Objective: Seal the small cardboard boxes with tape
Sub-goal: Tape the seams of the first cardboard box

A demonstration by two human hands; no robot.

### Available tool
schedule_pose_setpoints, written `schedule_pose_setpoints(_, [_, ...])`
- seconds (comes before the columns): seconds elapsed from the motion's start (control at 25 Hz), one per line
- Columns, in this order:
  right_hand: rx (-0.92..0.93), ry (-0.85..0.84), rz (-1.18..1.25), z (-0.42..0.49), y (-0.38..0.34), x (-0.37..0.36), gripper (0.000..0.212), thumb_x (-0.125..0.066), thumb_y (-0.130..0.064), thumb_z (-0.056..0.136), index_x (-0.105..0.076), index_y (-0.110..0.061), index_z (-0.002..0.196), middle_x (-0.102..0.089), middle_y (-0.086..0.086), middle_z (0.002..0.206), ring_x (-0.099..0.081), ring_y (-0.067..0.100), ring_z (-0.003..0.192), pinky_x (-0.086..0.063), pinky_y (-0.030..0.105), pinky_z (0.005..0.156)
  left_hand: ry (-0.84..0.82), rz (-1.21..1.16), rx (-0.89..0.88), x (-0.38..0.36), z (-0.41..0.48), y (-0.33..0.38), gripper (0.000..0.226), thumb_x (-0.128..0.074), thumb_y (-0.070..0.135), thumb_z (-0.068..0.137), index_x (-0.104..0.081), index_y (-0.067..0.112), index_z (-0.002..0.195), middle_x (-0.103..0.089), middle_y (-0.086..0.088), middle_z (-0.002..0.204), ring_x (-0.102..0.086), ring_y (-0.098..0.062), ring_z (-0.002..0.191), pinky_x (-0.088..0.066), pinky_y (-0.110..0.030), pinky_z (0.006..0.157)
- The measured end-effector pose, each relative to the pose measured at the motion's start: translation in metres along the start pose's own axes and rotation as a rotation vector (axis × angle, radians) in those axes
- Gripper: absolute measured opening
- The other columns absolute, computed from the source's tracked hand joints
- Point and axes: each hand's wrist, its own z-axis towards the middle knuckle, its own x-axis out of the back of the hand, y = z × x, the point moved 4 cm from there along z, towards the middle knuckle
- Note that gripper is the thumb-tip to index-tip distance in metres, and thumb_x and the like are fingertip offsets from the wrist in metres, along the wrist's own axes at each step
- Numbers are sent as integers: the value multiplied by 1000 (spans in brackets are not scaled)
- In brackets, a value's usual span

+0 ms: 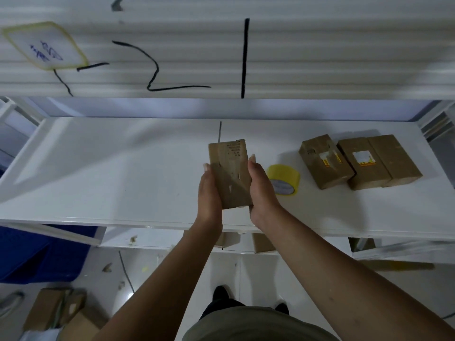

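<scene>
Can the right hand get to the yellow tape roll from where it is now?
Probably yes. The tape roll lies on the table just beside the right hand, nothing between, but that hand would first have to let go of the cardboard box.

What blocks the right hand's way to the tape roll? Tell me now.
Nothing visible does. The yellow tape roll lies on the white table just right of the right hand, with only bare tabletop between them. But both hands are pressed against the sides of the held box; the left hand must hold it alone first.
</scene>
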Motion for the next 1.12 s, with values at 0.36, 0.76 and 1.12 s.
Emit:
schedule_pose_setpoints(0.36, [61,0,94,-9,6,8,29,-48,-49,106,-71,-31,111,-82,-1,102,-77,24,98,-61,38,81,117,-22,112,5,-3,6,51,-29,50,112,-74,28,107,-78,-9,114,-75,-28,105,-63,-41,80])
schedule_pose_setpoints(0.76, [112,-73,-115,-8,18,16,56,-81,-51,84,-62,-26,131,-81,-2,110,-79,19,98,-65,44,86,-68,308,-43,3,1,7,41,-50,67,101,-72,32,102,-79,-2,102,-77,-22,94,-66,-37,80])
schedule_pose_setpoints(1.12, [71,49,-310,3,26,20,54,-75,-57,89,-62,-24,129,-76,-4,119,-76,13,97,-62,33,85,-241,204,7,20,11,-20,35,-59,51,104,-73,25,124,-81,-4,113,-78,-23,105,-65,-32,81])
